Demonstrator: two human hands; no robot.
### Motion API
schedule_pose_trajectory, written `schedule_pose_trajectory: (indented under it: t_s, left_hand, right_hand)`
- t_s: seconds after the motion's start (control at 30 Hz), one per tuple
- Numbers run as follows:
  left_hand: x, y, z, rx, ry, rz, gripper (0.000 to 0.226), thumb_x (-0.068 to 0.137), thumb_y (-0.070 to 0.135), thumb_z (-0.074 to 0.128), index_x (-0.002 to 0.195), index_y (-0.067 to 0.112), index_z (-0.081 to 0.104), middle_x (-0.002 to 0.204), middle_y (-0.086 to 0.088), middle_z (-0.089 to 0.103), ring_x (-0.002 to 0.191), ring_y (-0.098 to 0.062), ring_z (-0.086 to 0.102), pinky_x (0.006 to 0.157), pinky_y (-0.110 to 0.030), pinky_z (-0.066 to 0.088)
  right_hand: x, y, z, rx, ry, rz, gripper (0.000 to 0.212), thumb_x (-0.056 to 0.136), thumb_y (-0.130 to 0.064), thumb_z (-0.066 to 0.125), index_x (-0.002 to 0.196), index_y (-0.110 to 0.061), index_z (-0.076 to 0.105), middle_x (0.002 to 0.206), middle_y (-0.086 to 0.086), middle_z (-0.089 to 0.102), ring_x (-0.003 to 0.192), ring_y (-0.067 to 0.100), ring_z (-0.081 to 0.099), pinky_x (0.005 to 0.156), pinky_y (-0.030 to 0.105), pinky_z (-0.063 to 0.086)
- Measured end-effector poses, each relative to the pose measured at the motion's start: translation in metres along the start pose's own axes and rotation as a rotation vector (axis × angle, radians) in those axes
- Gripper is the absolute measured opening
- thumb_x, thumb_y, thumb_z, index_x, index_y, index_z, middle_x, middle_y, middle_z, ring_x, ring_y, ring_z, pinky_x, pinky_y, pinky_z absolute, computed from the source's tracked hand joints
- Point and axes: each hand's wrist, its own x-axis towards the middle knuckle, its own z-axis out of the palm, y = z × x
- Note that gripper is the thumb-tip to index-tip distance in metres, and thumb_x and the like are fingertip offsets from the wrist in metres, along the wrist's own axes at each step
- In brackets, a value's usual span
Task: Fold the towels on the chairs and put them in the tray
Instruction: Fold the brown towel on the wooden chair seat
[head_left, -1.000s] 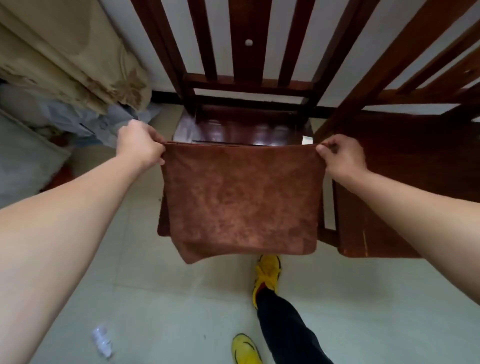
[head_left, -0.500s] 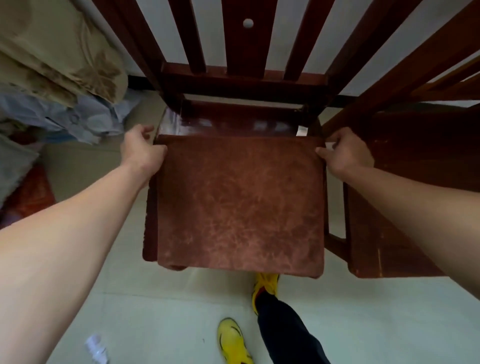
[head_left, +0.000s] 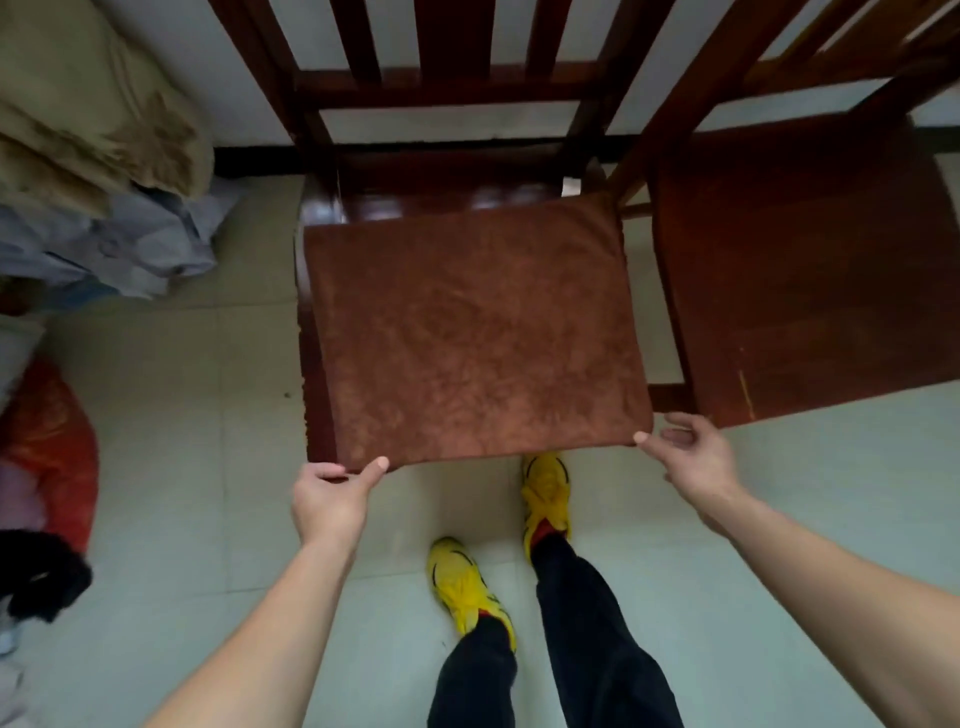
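The brown towel (head_left: 472, 338) lies flat on the seat of the chair (head_left: 447, 192). It covers almost the whole seat. Only a shiny strip of wood shows at the far end, and a thin strip down the left side. The near edge of the towel hangs a little over the front of the seat.

The left hand (head_left: 330, 501) is at the near left corner of the towel. Its thumb and fingers pinch that corner. The right hand (head_left: 696, 460) is at the near right corner. Its thumb tip touches the corner, but its fingers are loose and a bit spread, and they hold nothing.

The back of the chair stands up right behind the far edge of the towel. A second chair (head_left: 805, 270) stands just beside on the right, with a small gap between the two seats.

On the near side there is open floor (head_left: 208, 467). One yellow shoe (head_left: 545, 493) is partly under the front edge of the towel, and the other yellow shoe (head_left: 462, 587) is farther back.

To the left, past a wide stretch of floor, are a tan cloth pile (head_left: 88, 119), a grey cloth heap (head_left: 130, 234), a red thing (head_left: 47, 441) and a black thing (head_left: 41, 577).
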Motion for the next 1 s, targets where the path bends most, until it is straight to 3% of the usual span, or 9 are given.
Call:
schedule_pose_trajectory:
  t_s: [0.07,0.17,0.37,0.5,0.67,0.73,0.8,0.9,1.0]
  left_hand:
    - [0.008,-0.004,0.005,-0.161,-0.019,-0.049,0.053,0.055,0.031,0.091,0.084,0.021,0.047,0.104,-0.014,0.064,0.093,-0.032,0.064,0.091,-0.045,0.052]
    - [0.005,-0.005,0.013,-0.316,-0.036,-0.050,0.055,0.064,0.014,0.087,0.100,0.014,0.046,0.105,-0.009,0.056,0.092,-0.022,0.056,0.092,-0.036,0.048]
    - [-0.002,-0.016,0.013,-0.379,-0.073,0.073,0.056,0.071,-0.005,0.077,0.107,0.013,0.037,0.079,0.003,0.049,0.067,-0.006,0.048,0.057,-0.004,0.041]
    - [-0.007,-0.019,0.001,-0.399,-0.222,0.014,0.053,0.074,-0.008,0.073,0.114,0.010,0.043,0.090,-0.007,0.064,0.075,-0.015,0.062,0.070,-0.026,0.051]
    - [-0.030,-0.034,-0.027,-0.341,-0.481,-0.148,0.006,0.092,0.008,0.058,0.095,0.008,0.064,0.093,-0.009,0.068,0.076,-0.016,0.063,0.069,-0.031,0.052]
    - [-0.041,-0.038,-0.037,-0.401,-0.471,-0.202,0.007,0.096,0.013,0.055,0.093,0.008,0.059,0.095,-0.011,0.068,0.083,-0.024,0.064,0.073,-0.038,0.054]
    - [-0.050,-0.034,-0.046,-0.449,-0.394,-0.220,0.011,0.097,0.013,0.053,0.087,0.009,0.052,0.096,-0.015,0.067,0.080,-0.029,0.068,0.063,-0.037,0.057]
    - [-0.064,-0.013,-0.054,-0.471,-0.241,-0.188,0.010,0.096,0.011,0.056,0.090,0.009,0.048,0.081,-0.013,0.062,0.043,-0.016,0.064,0.039,-0.020,0.049]
    - [-0.065,0.025,-0.064,-0.528,-0.162,-0.140,0.019,0.093,0.010,0.061,0.102,0.011,0.044,0.073,-0.010,0.056,0.029,-0.008,0.050,0.034,-0.014,0.039]
  right_hand:
    - [0.006,-0.005,0.006,0.166,-0.119,0.107,0.064,0.079,-0.012,0.078,0.135,-0.021,0.049,0.122,0.000,0.056,0.113,0.019,0.055,0.087,0.040,0.049]
    - [0.015,-0.009,0.013,0.158,-0.308,0.170,0.045,0.080,-0.007,0.072,0.120,-0.023,0.060,0.119,-0.003,0.065,0.118,0.016,0.056,0.097,0.041,0.047]
    - [0.000,0.008,0.011,0.045,-0.288,0.126,0.026,0.081,-0.023,0.076,0.106,-0.020,0.067,0.108,-0.001,0.071,0.105,0.015,0.064,0.091,0.037,0.045]
    - [-0.020,0.018,-0.004,0.177,-0.283,0.165,0.022,0.084,-0.027,0.074,0.100,-0.016,0.065,0.104,0.004,0.073,0.099,0.016,0.069,0.093,0.037,0.047]
    - [-0.052,0.013,-0.019,0.379,-0.267,0.221,0.029,0.086,-0.024,0.072,0.111,-0.015,0.060,0.105,0.006,0.073,0.097,0.018,0.070,0.083,0.033,0.051]
    - [-0.065,0.005,-0.025,0.458,-0.221,0.229,0.023,0.087,-0.024,0.070,0.106,-0.016,0.062,0.100,0.005,0.073,0.094,0.017,0.071,0.074,0.029,0.050]
    - [-0.076,-0.007,-0.031,0.515,-0.150,0.230,0.016,0.088,-0.025,0.069,0.101,-0.015,0.064,0.093,0.005,0.073,0.086,0.017,0.071,0.064,0.025,0.049]
    - [-0.084,-0.031,-0.036,0.548,-0.056,0.202,0.009,0.088,-0.021,0.070,0.092,-0.014,0.066,0.085,0.006,0.070,0.069,0.012,0.072,0.049,0.020,0.047]
    - [-0.083,-0.069,-0.039,0.557,-0.013,0.137,0.008,0.087,-0.014,0.070,0.085,-0.012,0.063,0.076,0.007,0.065,0.053,0.007,0.066,0.041,0.016,0.044]
